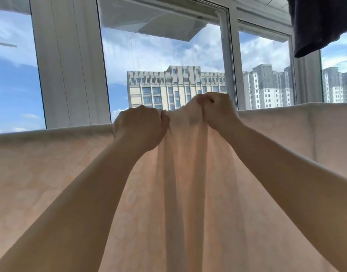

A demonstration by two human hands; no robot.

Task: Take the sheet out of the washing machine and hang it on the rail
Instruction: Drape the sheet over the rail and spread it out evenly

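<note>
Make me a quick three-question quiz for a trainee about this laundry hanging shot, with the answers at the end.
1. True or false: both hands grip the sheet.
2. Multiple choice: where is the bunched fabric? A) far left end B) between the left hand and right hand C) on the floor
3. What hangs at the upper right, in front of the window?

Key:
1. True.
2. B.
3. A dark garment.

Single head-worn view, facing forward and slightly upward, close behind raised forearms, toward windows (162, 55)
</note>
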